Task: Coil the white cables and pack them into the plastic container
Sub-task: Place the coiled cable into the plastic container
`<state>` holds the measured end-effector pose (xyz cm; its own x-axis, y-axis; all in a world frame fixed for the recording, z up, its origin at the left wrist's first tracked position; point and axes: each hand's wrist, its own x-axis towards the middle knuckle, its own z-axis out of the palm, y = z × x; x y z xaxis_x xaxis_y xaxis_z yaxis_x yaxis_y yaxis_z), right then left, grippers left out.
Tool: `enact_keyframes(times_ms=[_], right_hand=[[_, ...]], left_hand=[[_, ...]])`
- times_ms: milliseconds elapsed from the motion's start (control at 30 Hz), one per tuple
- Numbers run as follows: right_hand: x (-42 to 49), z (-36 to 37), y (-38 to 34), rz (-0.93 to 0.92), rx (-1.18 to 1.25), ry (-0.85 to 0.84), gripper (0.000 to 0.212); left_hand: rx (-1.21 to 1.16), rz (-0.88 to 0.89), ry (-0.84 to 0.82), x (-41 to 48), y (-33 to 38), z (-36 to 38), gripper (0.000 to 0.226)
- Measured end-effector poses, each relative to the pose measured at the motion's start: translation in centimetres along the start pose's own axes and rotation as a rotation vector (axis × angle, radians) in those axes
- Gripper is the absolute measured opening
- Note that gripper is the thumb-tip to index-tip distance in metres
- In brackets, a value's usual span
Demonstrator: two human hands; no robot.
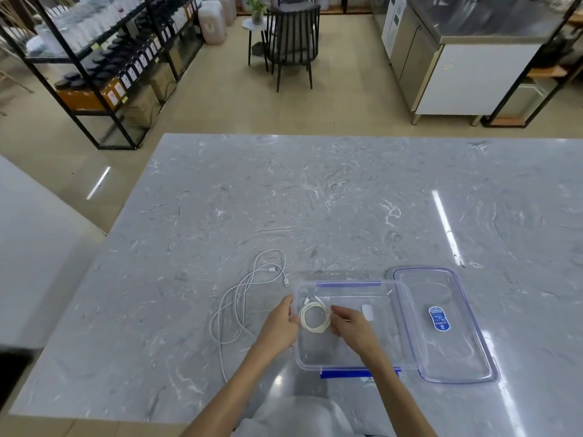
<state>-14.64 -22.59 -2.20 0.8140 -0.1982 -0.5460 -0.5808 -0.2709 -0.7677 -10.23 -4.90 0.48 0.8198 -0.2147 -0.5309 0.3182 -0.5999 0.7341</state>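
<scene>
On the grey surface (315, 200), the coiled cable (315, 320) is pinched in the grip of left hand (277, 326) and right hand (353, 326) at the left end of the plastic container (347, 284); sprung loops are likely if released untucked, with the loose cable (246, 298) beside it not yet coiled.

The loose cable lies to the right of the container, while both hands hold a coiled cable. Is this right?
No. In the head view the loose cable lies left of the container. The left hand and right hand do hold a coiled cable.
</scene>
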Motion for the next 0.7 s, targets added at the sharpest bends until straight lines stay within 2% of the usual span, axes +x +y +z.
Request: enact_keyframes(times_ms=[100,300,533,700], right_hand=[[-0.2,0.0,-0.1,0.018,-0.078,0.023,0.034],[-0.9,0.8,-1.1,0.087,-0.009,-0.036,0.019],[-1.0,1.2,-1.4,0.176,0.170,-0.085,0.017],[-1.7,1.2,-2.0,0.187,0.165,-0.098,0.015]], left_hand=[[0.003,-0.005,0.008,0.2,-0.1,0.2,0.046],[0.033,-0.004,0.021,0.4,-0.5,0.4,0.050],[0.034,0.002,0.026,0.5,-0.7,0.6,0.047],[0.042,0.015,0.024,0.3,-0.8,0.5,0.046]])
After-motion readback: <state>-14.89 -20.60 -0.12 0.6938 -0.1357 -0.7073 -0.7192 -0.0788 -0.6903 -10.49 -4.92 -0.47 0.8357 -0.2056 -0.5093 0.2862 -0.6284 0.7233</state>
